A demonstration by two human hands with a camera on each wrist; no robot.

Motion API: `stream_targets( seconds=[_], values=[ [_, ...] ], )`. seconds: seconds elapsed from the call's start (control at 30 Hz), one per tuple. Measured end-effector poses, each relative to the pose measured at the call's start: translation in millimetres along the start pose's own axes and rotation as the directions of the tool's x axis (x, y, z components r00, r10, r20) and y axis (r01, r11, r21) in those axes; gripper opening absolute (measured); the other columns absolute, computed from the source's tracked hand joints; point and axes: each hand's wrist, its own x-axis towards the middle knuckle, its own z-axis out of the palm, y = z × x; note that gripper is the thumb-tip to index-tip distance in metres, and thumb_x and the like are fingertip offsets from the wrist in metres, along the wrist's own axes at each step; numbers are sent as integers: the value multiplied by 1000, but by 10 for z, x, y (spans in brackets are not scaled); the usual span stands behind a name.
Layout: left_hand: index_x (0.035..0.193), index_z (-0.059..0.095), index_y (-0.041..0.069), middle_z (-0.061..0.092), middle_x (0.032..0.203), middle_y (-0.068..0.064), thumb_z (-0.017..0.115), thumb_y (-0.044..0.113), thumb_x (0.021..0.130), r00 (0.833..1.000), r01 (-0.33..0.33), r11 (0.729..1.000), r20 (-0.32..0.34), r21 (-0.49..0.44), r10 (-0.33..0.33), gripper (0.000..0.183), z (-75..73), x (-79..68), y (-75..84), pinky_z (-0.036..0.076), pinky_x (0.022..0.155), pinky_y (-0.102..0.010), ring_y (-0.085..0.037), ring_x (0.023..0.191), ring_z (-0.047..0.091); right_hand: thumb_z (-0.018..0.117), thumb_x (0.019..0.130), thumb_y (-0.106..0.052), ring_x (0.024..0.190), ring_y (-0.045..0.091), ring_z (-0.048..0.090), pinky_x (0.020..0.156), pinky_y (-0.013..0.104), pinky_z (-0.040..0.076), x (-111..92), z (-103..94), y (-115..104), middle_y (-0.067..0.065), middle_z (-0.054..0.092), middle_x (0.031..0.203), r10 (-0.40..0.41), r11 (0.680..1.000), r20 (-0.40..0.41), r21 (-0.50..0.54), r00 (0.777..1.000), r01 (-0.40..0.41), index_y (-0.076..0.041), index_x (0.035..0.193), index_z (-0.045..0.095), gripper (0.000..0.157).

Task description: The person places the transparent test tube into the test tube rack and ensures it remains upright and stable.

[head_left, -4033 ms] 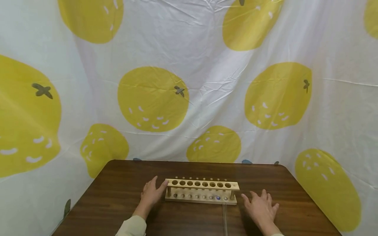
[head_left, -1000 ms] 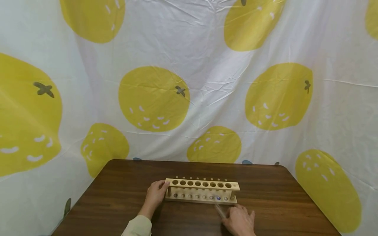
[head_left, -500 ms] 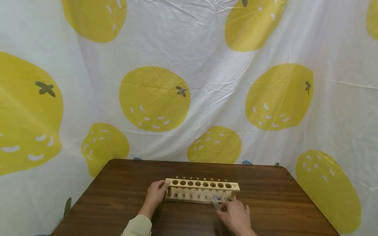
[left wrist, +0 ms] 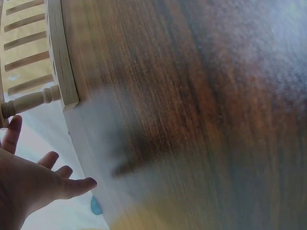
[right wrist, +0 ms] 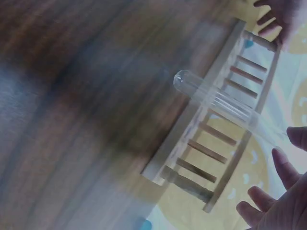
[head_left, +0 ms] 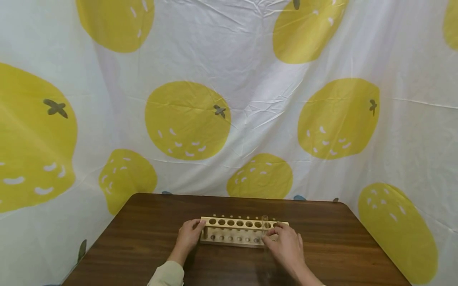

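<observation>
A pale wooden test tube rack [head_left: 229, 244] stands on the table, a row of round holes in its top bar and matching hollows in its base. My left hand [head_left: 187, 237] holds the left end of that top bar, index finger at the bar's end, the other fingers [left wrist: 76, 188] loose and apart. Between right thumb and index finger, my right hand [head_left: 286, 248] pinches a clear glass test tube [right wrist: 230, 106]. Rounded end down, the tube is nearly upright and overlaps the rack's right part in the head view. The right hand covers the rack's lower right corner.
The dark wood-grain tabletop [head_left: 150, 222] extends around the rack. Behind and beside it hangs a white cloth [head_left: 200, 51] printed with large yellow fruits. Small round pegs [head_left: 230, 215] show along the rack's back.
My left hand has come onto the rack's end. The right hand has picked the tube up from the table and turned it from lying to nearly upright at the rack.
</observation>
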Motion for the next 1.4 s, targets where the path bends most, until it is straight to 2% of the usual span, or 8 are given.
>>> stream_targets(
  seconds=[0.2, 0.43, 0.57, 0.8, 1.07, 1.4],
  values=[
    [117, 69, -3, 62, 123, -26, 56, 31, 102, 1000, 6, 1000, 9, -1, -6, 39, -7, -1, 0, 41, 101, -59, -47, 121, 51, 75, 86, -28, 121, 48, 53, 100, 79, 22, 97, -103, -79, 22, 60, 131, -20, 998, -34, 60, 999, 22, -17, 83, 77, 12],
    [117, 69, -3, 62, 123, -27, 57, 30, 102, 1000, 4, 1000, 9, -10, -4, 38, -5, -7, 12, 41, 100, -59, -47, 121, 52, 73, 90, -31, 130, 46, 46, 107, 73, 19, 249, -279, -123, 22, 53, 140, -19, 991, -37, 132, 999, 24, -12, 94, 76, 19],
    [116, 70, -3, 62, 123, -26, 57, 29, 102, 1000, 3, 1000, 8, -15, -3, 38, 3, 0, 7, 42, 100, -57, -45, 120, 53, 71, 92, -34, 133, 45, 43, 110, 67, 23, 344, -381, -125, 22, 50, 143, -20, 987, -58, 159, 998, 29, -11, 99, 76, 25],
    [115, 70, -3, 64, 122, -25, 58, 29, 102, 1000, 0, 1000, 1, -13, 0, 36, 5, 2, 2, 43, 99, -56, -44, 118, 55, 69, 94, -35, 132, 47, 42, 107, 62, 31, 484, -505, -106, 22, 47, 145, -11, 981, -114, 193, 993, 33, -8, 105, 75, 30],
    [115, 70, -2, 64, 122, -23, 58, 30, 102, 1000, 3, 1000, 3, -15, -3, 37, 4, 7, 4, 44, 99, -56, -43, 118, 56, 68, 94, -35, 133, 44, 41, 106, 58, 34, 604, -549, -38, 21, 46, 146, 10, 979, -166, 204, 986, 24, -5, 108, 73, 34],
    [116, 70, -2, 64, 122, -23, 58, 31, 101, 1000, 10, 1000, -5, -15, -10, 38, 10, 1, 4, 43, 100, -56, -43, 119, 56, 68, 94, -35, 134, 42, 40, 106, 57, 34, 687, -497, 109, 21, 45, 147, 57, 975, -199, 221, 978, -12, -5, 111, 73, 34]
  ],
)
